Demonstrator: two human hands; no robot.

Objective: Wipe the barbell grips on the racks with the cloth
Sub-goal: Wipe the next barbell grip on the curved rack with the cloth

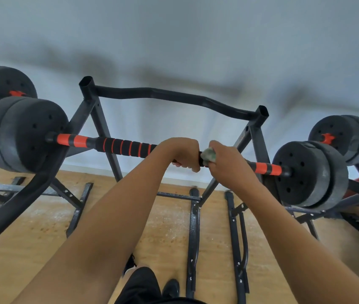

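Cloth (208, 155) bunched against black foam grip (126, 147) of barbell (264, 168), near bar's middle, pinched in right hand (229, 165). Left hand (183, 153) just beside, fingers curled round grip. Barbell lies across dark rack (99, 119), black plates (24, 137) at both ends. More loaded barbells far left and right. Wooden floor (42, 216) below, pale wall behind.

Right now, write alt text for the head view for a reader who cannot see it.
A person's left hand grips the black-and-orange barbell grip on a dark rack, while the right hand holds a pale green cloth against the same grip. Black weight plates sit at both ends, above a wooden floor.
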